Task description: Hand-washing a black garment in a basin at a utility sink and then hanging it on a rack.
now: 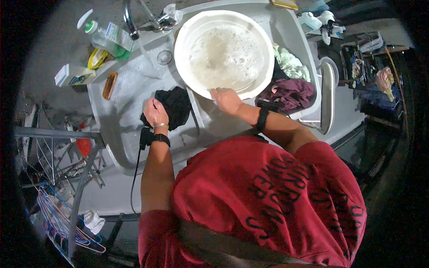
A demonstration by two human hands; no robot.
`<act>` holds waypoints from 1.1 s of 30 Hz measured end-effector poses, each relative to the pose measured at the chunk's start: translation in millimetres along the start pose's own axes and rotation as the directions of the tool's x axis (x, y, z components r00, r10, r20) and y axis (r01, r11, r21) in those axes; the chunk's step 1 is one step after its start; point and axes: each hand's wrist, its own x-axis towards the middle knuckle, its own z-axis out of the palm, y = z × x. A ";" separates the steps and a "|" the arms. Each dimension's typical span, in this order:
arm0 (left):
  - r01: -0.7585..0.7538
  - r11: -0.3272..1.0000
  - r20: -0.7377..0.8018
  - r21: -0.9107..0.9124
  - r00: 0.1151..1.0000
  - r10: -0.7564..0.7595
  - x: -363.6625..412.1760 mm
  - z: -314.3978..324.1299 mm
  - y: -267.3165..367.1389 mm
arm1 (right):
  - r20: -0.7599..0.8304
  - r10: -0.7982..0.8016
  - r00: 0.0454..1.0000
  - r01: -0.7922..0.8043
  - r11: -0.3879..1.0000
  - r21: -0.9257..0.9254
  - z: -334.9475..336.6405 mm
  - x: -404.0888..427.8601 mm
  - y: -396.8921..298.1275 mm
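My left hand [156,112] grips a dark, crumpled cloth [175,106] that lies in the left part of the grey sink [124,129]. My right hand [228,100] is closed over the near rim of a round white basin [179,63], its fingertips on the edge. Cloudy, foamy water [228,55] stands in the basin. To the basin's right, a maroon garment [291,95] and a pale green one [291,63] lie bunched in the sink. A thin stream seems to run from the chrome faucet [129,20] into the left part.
A wooden-backed brush [110,85] lies at the sink's left side. Along the rim stand a pump bottle of green liquid [110,40], a yellow item [97,59] and a box [77,76]. Hangers [63,217] and a metal frame [80,187] are at lower left. A drain [164,57] shows near the basin.
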 end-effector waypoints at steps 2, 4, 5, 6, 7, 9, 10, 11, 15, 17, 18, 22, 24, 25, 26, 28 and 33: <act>-0.023 1.000 -0.002 -0.016 1.000 0.023 -0.7 2.4 0.0 | -0.056 -0.030 0.998 0.027 0.998 -0.051 -6.8 -0.7 -4.0; -0.020 1.000 -0.047 0.000 0.999 0.020 -1.7 1.8 0.1 | -0.043 -0.012 0.999 0.011 1.000 -0.021 -33.5 -1.8 -6.5; -0.019 1.000 -0.051 0.003 0.999 0.019 -2.4 1.2 -1.9 | -0.022 -0.001 1.000 0.001 1.000 0.010 -50.0 -2.3 -8.0; -0.015 1.000 -0.021 0.010 1.000 0.015 -4.5 0.4 -5.3 | -0.020 -0.005 1.000 0.006 1.000 0.012 -65.8 -4.3 -10.6; -0.012 1.000 0.006 0.016 1.000 0.012 -4.4 0.1 -7.0 | -0.071 0.014 0.997 -0.011 0.999 0.042 -83.6 -4.4 -11.9; -0.016 1.000 -0.025 0.001 1.000 0.016 -3.6 0.3 -4.0 | -0.122 0.023 0.992 -0.014 0.997 0.075 -110.0 -0.3 -9.6; -0.021 1.000 -0.050 -0.018 0.999 0.020 -3.5 0.6 -2.0 | -0.252 0.051 0.966 -0.017 0.991 0.133 -119.8 2.2 -6.1; -0.032 0.999 -0.080 -0.032 0.996 0.029 -1.9 1.1 1.3 | -0.376 0.090 0.922 -0.019 0.982 0.190 -130.3 3.5 -2.3; 0.003 1.000 -0.011 0.010 1.000 -0.003 -1.0 -2.2 4.6 | -0.390 0.217 0.895 -0.136 0.965 0.226 -164.4 17.1 23.7; 0.000 1.000 -0.021 0.009 1.000 0.000 -2.5 -2.4 3.1 | -0.401 0.297 0.867 -0.195 0.941 0.275 -170.6 20.3 38.3; -0.005 1.000 -0.028 0.006 1.000 0.005 -2.8 -2.5 2.7 | -0.417 0.276 0.866 -0.173 0.948 0.269 -170.4 19.5 44.0; -0.006 1.000 -0.037 -0.010 0.999 0.005 -1.2 -2.4 3.9 | -0.489 0.241 0.838 -0.109 0.953 0.282 -167.3 16.3 62.5; 0.015 0.999 -0.032 -0.037 0.999 -0.016 -1.8 -3.4 3.2 | -0.471 0.265 0.841 -0.125 0.943 0.308 -170.4 13.2 62.1; 0.018 0.999 -0.034 -0.033 0.999 -0.019 -2.5 -3.7 3.0 | -0.453 0.291 0.843 -0.144 0.933 0.331 -171.5 11.5 62.1; 0.010 0.999 -0.039 -0.030 0.999 -0.011 -2.9 -3.7 4.0 | -0.452 0.287 0.845 -0.140 0.933 0.332 -171.3 9.2 62.7; 0.008 1.000 -0.047 -0.025 0.999 -0.009 -1.6 -3.8 4.4 | -0.473 0.312 0.824 -0.086 0.894 0.439 -170.5 4.4 65.1; -0.010 1.000 -0.005 0.006 1.000 0.010 -2.2 -2.3 3.3 | -0.404 0.481 0.778 -0.146 0.764 0.629 -186.9 -5.2 95.9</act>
